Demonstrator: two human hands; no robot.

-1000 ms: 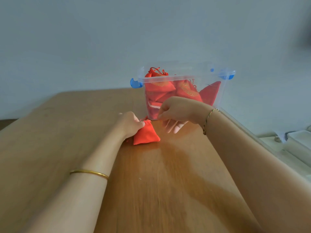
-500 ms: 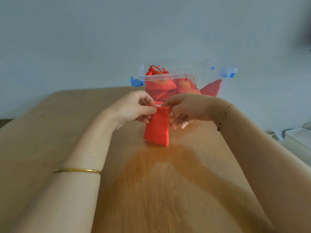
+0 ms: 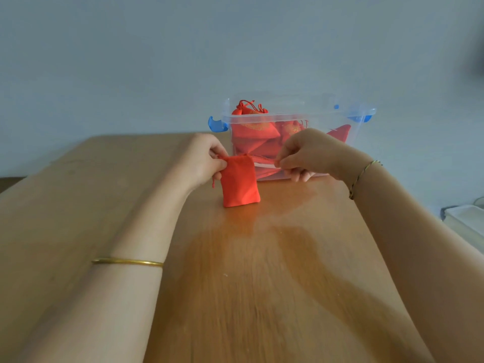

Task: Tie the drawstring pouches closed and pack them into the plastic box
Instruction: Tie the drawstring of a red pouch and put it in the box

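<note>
Two bare forearms reach forward over a wooden table. The left forearm wears a thin gold bangle, and the right wrist wears a slim braided bracelet. Past them, a small red drawstring pouch stands upright on the table, between the two hands. The left hand pinches the pouch's upper left corner with thumb and curled fingers, and a short cord end dangles below that grip. The right hand is held just right of the pouch, its fingers curled and thumb pressed to forefinger. Whether it holds a cord cannot be made out. Just behind the hands sits a clear plastic box with blue latches, holding several red pouches. A pale blue-grey wall rises beyond.
</note>
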